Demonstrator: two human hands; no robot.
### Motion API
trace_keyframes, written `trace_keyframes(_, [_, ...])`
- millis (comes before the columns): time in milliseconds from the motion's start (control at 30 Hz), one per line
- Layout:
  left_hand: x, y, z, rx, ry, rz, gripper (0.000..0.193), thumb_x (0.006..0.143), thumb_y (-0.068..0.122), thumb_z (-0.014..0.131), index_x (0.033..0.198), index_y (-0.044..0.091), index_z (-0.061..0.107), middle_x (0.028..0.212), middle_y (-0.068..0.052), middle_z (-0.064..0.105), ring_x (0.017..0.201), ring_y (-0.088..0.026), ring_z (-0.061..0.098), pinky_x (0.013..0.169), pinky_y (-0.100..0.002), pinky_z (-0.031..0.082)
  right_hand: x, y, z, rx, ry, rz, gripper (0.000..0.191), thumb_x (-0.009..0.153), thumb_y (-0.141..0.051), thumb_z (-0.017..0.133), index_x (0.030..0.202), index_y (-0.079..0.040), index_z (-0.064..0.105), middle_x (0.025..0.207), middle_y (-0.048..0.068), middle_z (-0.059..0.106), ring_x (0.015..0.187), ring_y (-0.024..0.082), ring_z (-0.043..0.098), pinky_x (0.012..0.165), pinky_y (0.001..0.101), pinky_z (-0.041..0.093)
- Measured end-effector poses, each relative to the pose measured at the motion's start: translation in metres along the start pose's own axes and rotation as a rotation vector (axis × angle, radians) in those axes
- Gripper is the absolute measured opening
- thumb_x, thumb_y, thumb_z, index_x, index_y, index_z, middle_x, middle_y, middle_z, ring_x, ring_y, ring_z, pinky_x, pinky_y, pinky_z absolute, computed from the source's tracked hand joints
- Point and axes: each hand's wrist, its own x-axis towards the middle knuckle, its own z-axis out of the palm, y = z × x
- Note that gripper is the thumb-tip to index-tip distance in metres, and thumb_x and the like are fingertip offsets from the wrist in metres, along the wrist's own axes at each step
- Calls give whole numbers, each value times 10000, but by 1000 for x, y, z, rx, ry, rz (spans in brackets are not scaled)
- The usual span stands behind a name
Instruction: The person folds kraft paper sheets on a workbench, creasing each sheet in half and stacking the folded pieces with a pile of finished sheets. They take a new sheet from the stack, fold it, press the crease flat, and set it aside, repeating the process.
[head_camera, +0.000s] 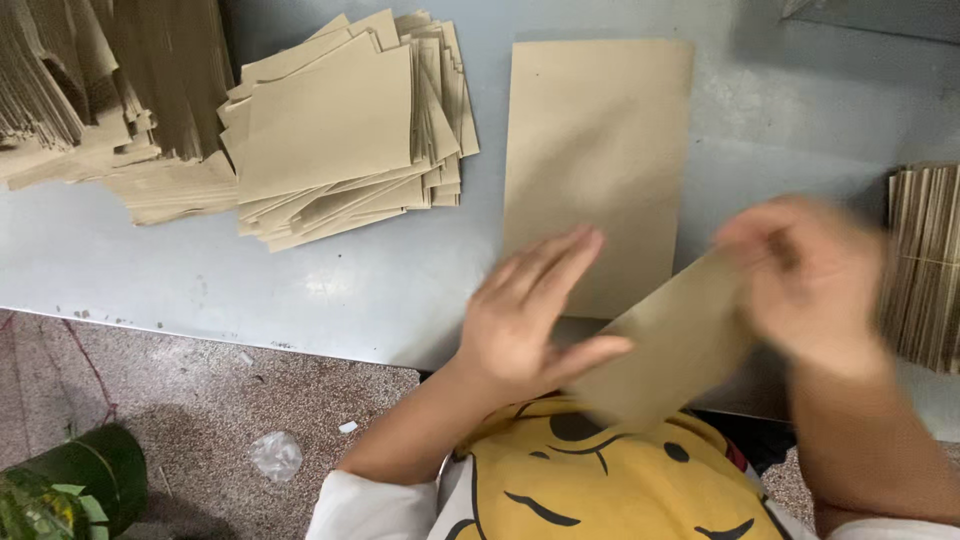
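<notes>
Head view looks down on 2 bare hands working a flat brown paper piece (665, 345) held just above the near edge of a grey metal table (400, 270), over the person's yellow printed shirt (600, 480). Left hand (525, 320) is spread, fingers straight and together, thumb out along the lower edge of the piece, palm seeming to rest against its left end. Right hand (805, 275) is blurred; it appears to pinch the upper right end of the piece, though how tightly the fingers close cannot be told. Judging by its look, the piece is kraft paper, light, thin and matte, stiff enough to hold a plane when gripped at both ends yet easy to crease (a firm pinch at a corner would likely mark it), so the edges and ends seem the sensible places to hold. Its dry surface should give decent friction. Behind it on the table lies 1 larger flat sheet (600, 150) of the same paper, rectangular and smooth. A fanned stack (340, 125) sits further left, more heaped paper (110, 90) at the far left, and an upright pack (925, 260) at the right edge
</notes>
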Motion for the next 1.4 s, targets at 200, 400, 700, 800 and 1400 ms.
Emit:
trace_keyframes(200, [3,-5,-29,66,-130,-189,407,888,45,673,1279,152,712,913,-71,730,755,-243,707,723,-380,576,7,-34,20,116,-56,19,218,1007,-180,653,1189,-63,676,1031,88,709,904,144,665,827,244,520])
trace_keyframes(400, [-8,-46,-105,717,625,91,236,1064,-49,639,1259,71,694,1359,-144,695,1370,-375,602,1157,-472,488,6,-45,44,-259,-312,-495,428,787,-409,786,1061,-86,723,1196,91,716,1149,267,665,934,378,541])
trace_keyframes(700, [-4,-87,-112,732,227,-153,167,931,115,731,1093,74,733,1253,-122,714,1215,-331,646,1060,-478,493,-7,-31,50,-345,-389,-452,239,856,-300,780,1003,-113,762,1212,-8,738,1220,180,653,935,321,560])
trace_keyframes(800, [0,-64,-89,706,189,11,212,879,137,783,1069,92,701,1150,-101,703,1141,-331,653,994,-495,495,-3,-35,51,-356,-394,-463,181,866,-261,768,996,-135,768,1212,-21,744,1223,171,662,930,311,564])
trace_keyframes(1400, [14,-86,-13,-70,-96,-481,287,880,138,851,1142,129,735,902,-44,722,730,-180,695,698,-309,581,27,-3,26,632,-360,170,853,816,-284,829,1537,-92,415,1259,53,630,1011,101,627,819,267,532])
